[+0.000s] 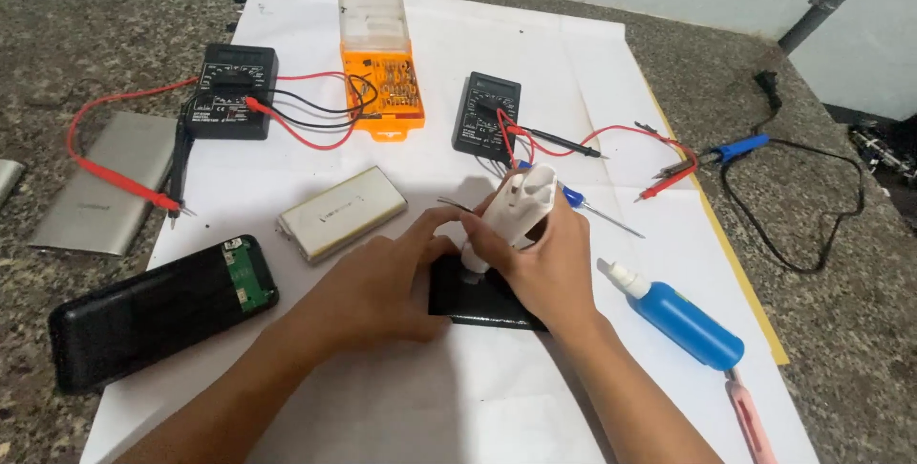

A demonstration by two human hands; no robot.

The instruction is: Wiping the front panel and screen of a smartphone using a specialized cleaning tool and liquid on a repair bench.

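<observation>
Right hand (544, 268) is wrapped around a white plastic hand tool (511, 215), its tip pressed down onto a flat black rectangular cell (478, 300) lying on the white paper sheet (458, 397) near the sheet's middle; left hand (382, 287) rests flat on the left part of that black cell, fingers spread and pressing, not closed around anything (thumb and forefinger reach toward the tool's tip).

Around the hands: a flat silver pouch battery (342, 213) just up and left of the left hand, apart from it; a black power-bank case with a green circuit board exposed at one end (158, 311) at the sheet's left edge; a blue squeeze bottle with a white nozzle (678, 316) just right of the right wrist; a pink-handled tool (750, 421) below the bottle.

Farther back: a black multimeter with red and black leads (232, 91) at upper left; a second black multimeter (487, 115) behind the tool; an orange screwdriver-bit case with a clear lid open (380, 77) between them; a blue-handled screwdriver (597, 211) beside the right hand; a grey metal shell (100, 182) on the speckled stone counter (831, 311).
</observation>
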